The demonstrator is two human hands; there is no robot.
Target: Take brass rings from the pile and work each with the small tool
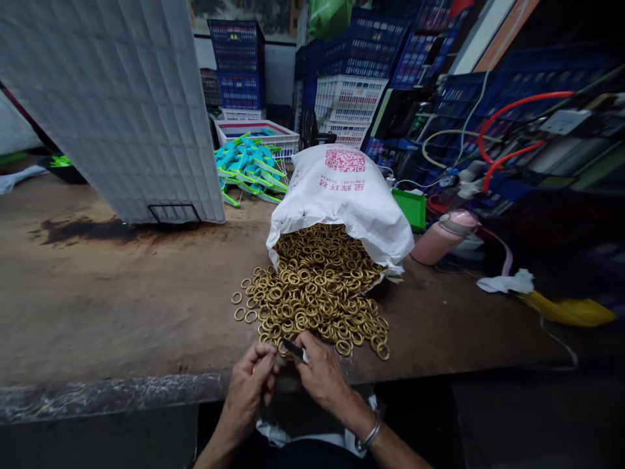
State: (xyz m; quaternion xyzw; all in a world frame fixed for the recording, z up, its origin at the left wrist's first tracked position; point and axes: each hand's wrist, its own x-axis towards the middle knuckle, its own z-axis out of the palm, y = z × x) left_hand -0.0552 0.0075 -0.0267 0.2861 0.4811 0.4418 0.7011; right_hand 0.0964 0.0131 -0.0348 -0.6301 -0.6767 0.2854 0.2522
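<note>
Gripping a dark tool point(291, 347) at bottom centre, the right hand point(319, 366) adjoins gold-coloured rings point(312, 303); whether the left hand point(249, 384) holds anything, I cannot tell.

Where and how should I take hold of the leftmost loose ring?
I'd come from above and the left, pinching opposite points on the outer rim of the leftmost ring: it appears to lie flat on the table, with the ring pile crowding only its right.
</note>
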